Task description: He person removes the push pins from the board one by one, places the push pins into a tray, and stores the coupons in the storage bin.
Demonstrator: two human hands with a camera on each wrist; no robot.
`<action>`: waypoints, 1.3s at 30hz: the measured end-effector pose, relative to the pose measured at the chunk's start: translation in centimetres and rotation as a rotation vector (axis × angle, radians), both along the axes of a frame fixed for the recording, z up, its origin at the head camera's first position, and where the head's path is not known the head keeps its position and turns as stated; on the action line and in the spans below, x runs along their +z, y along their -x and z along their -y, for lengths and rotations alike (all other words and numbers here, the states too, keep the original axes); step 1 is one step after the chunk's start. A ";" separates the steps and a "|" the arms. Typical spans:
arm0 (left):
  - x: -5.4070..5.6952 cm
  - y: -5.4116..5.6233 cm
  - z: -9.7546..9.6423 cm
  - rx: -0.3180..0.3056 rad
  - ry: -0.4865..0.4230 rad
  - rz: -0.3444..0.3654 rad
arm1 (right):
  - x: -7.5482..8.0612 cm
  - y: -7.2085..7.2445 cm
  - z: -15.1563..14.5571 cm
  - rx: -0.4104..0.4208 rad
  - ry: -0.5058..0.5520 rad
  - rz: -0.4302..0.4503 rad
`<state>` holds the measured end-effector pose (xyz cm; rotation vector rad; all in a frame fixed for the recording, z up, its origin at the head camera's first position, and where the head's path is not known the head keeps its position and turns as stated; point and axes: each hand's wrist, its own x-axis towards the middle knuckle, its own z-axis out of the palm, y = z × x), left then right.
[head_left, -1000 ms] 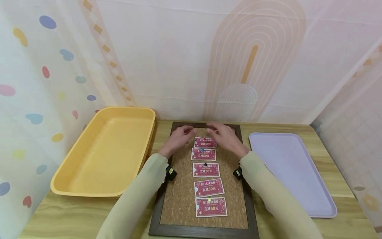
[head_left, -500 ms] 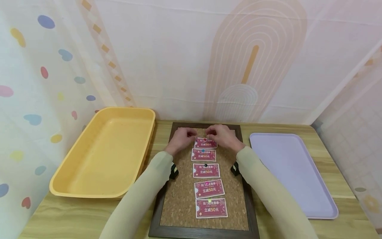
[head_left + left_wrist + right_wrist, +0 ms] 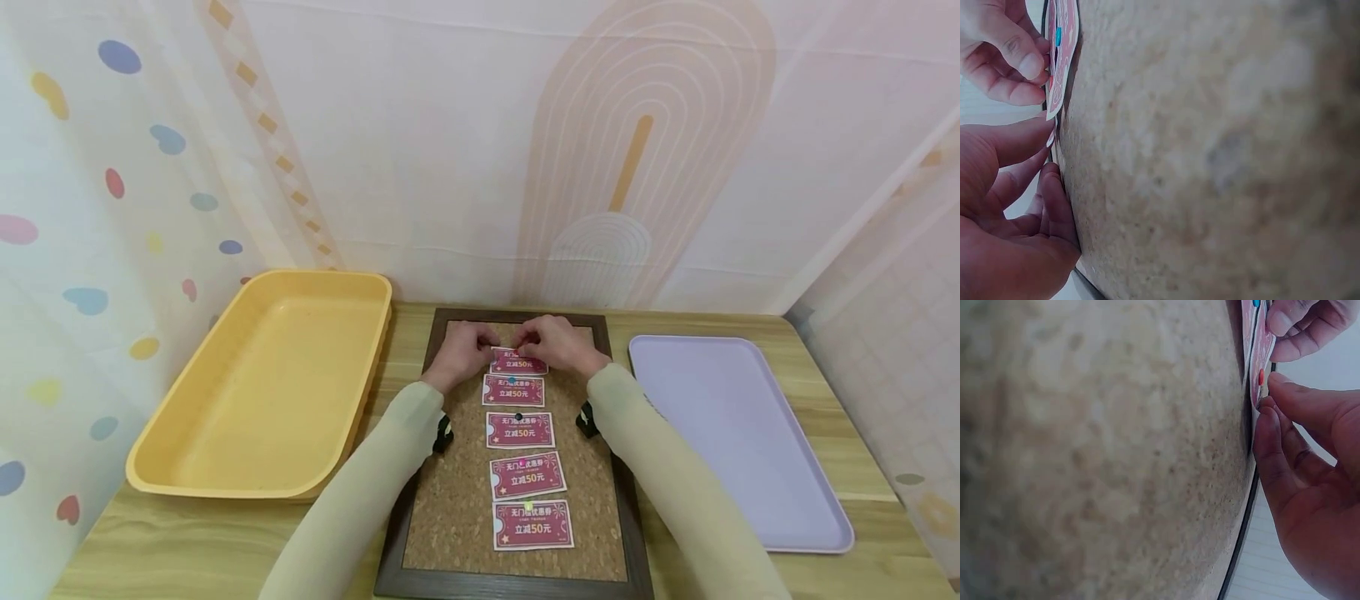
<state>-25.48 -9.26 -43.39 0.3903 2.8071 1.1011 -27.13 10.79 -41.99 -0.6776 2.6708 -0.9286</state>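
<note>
A red and white coupon (image 3: pixel 520 363) lies at the far end of a framed cork board (image 3: pixel 450 533). My left hand (image 3: pixel 462 346) pinches its left corner, thumb and fingertip at the paper's edge (image 3: pixel 1060 103). My right hand (image 3: pixel 555 342) bends over the same coupon's top edge, thumb and index finger around the small red push pin (image 3: pixel 1261 377). In the head view those fingers hide the pin. Nearer me are several matching coupons in a column, among them one with a blue pin (image 3: pixel 512 380) and one with a black pin (image 3: pixel 518 417).
To the left stands a deep yellow tray (image 3: pixel 258 383). A flat lilac tray (image 3: pixel 738 442) lies right of the board. All rest on a wood-grain table (image 3: pixel 187 550), with a patterned curtain (image 3: pixel 450 150) hanging behind.
Both hands have come down and inward onto the top coupon. The red pin, visible earlier in the head view, is now behind the right fingers. The other coupons stay put.
</note>
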 end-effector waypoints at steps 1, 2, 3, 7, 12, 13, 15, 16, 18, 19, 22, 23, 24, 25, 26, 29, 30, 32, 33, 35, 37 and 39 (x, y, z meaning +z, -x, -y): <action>0.0 0.0 0.0 0.002 0.001 -0.003 | -0.1 0.0 0.0 0.002 0.000 0.001; 0.0 0.0 -0.1 0.004 0.001 -0.005 | -0.1 0.1 0.0 0.003 -0.001 0.001; 0.0 0.0 -0.1 0.006 0.001 -0.006 | -0.1 0.1 0.1 0.002 -0.004 0.001; 0.0 -0.1 -0.2 0.020 0.002 0.001 | -0.3 0.2 0.1 0.002 -0.009 0.004; 0.1 -0.2 -0.3 0.048 0.007 0.032 | -0.1 0.2 0.3 -0.005 -0.014 0.018; 0.1 -0.2 -0.3 0.051 0.011 0.031 | -0.1 0.2 0.4 -0.005 -0.017 0.021; 0.1 -0.1 -0.3 0.054 0.018 0.027 | -0.1 0.2 0.5 -0.004 -0.023 0.027; 0.0 -0.1 -0.3 0.055 0.021 0.024 | -0.1 0.2 0.6 -0.004 -0.027 0.030; 0.0 -0.1 -0.3 0.056 0.025 0.023 | 0.0 0.2 0.6 -0.006 -0.034 0.033; 0.0 -0.1 -0.3 0.058 0.025 0.023 | 0.0 0.2 0.7 -0.009 -0.036 0.035; 0.1 -0.1 -0.2 0.067 0.011 0.036 | 0.1 0.2 0.8 -0.019 -0.038 0.050; 0.1 -0.1 -0.2 0.069 0.007 0.039 | 0.1 0.2 0.9 -0.021 -0.038 0.056; 0.1 -0.1 -0.2 0.070 0.003 0.040 | 0.2 0.2 0.9 -0.022 -0.037 0.062; 0.2 -0.1 -0.2 0.070 -0.001 0.041 | 0.2 0.2 0.9 -0.025 -0.036 0.069; 0.2 -0.1 -0.2 0.071 -0.005 0.043 | 0.3 0.2 1.0 -0.023 -0.037 0.073; 0.2 -0.1 -0.1 0.071 -0.016 0.049 | 0.4 0.3 1.0 -0.023 -0.044 0.082; 0.1 -0.1 -0.1 0.071 -0.021 0.052 | 0.4 0.3 1.1 -0.024 -0.046 0.084; 0.1 0.0 -0.1 0.072 -0.030 0.062 | 0.4 0.3 1.1 -0.023 -0.049 0.084; 0.1 0.0 -0.1 0.072 -0.033 0.063 | 0.4 0.3 1.1 -0.026 -0.045 0.088; 0.0 0.0 -0.1 0.071 -0.040 0.069 | 0.4 0.3 1.1 -0.024 -0.041 0.090; 0.0 0.1 -0.1 0.069 -0.047 0.072 | 0.4 0.3 1.1 -0.023 -0.036 0.090; -0.1 0.1 -0.1 0.068 -0.053 0.073 | 0.4 0.3 1.0 -0.023 -0.032 0.091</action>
